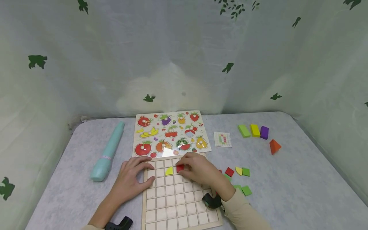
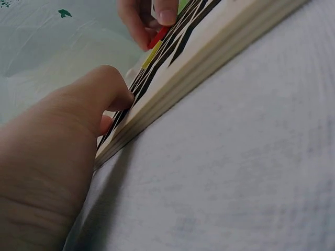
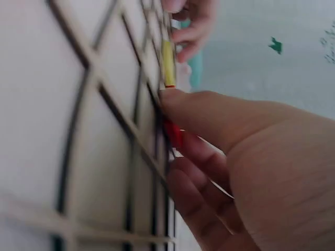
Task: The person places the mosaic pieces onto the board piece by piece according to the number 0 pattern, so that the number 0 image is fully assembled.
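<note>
the table [image 1: 287,179] is covered by a pale grey cloth. a wooden grid board [image 1: 175,198] is lain under both hands, with a fruit puzzle board [image 1: 171,134] just beyond the fingertips. the board's near-left edge is steadied by the left hand [image 1: 132,179], its fingers spread flat and relaxed, nothing being held. a red tile [image 1: 180,168] is pinched by the right hand [image 1: 198,171] and pressed into a cell near the top row. a yellow tile [image 1: 169,171] is already seated just left of it. the work is judged barely begun: nearly all cells are bare, and loose tiles [image 1: 240,180] are left to the right of the right hand.
</note>
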Motion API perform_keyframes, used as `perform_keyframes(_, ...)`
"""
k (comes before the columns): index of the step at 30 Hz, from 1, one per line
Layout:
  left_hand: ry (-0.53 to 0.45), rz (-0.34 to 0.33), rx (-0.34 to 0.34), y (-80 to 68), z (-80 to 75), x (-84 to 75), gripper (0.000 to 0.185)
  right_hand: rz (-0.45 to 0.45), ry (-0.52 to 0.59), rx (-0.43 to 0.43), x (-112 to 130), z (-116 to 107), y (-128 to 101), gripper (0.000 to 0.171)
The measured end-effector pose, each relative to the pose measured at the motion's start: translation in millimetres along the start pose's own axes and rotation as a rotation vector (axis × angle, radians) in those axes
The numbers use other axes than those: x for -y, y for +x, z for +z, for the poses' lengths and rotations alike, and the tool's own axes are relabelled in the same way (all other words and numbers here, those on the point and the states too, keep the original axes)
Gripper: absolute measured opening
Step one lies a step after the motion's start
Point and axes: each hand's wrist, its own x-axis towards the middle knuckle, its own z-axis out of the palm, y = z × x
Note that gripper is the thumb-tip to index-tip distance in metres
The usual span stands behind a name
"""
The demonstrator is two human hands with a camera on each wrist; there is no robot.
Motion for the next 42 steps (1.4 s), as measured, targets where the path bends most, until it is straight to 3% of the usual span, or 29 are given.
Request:
perform_keyframes(11, 0.015, -0.011, 0.009, -0.1, -0.9, -1.2, 0.030, 0.057, 0.027, -0.021, 6.1, 11.3, -0.3, 0.028)
perform_keyframes(17, 0.028, -0.016, 0.012, -0.6, -1.7, -0.8, 0.029, 0.064, -0.002, 0.033, 9.1, 7.2, -2.5, 0.042)
perform_keyframes(23, 0.014, -0.010, 0.006, -1.2, -1.3, 1.2, 0.030, 0.062, 0.010, 0.012, 11.2, -17.3, -13.2, 0.044)
perform_keyframes(30, 0.013, -0.004, 0.005, -0.4, -1.5, -0.2, 0.030, 0.074, 0.033, -0.041, -2.7, -50.0, -33.1, 0.040)
perform_keyframes(35, 0.014, -0.008, 0.011, 0.1, -0.7, -0.8, 0.029, 0.121, 0.009, -0.057, -15.2, -63.9, -46.3, 0.037)
perform_keyframes(42, 0.016, -0.016, 0.011, -0.4, -1.7, -1.6, 0.030, 0.232, 0.017, -0.004, -36.7, -79.2, -68.6, 0.040)
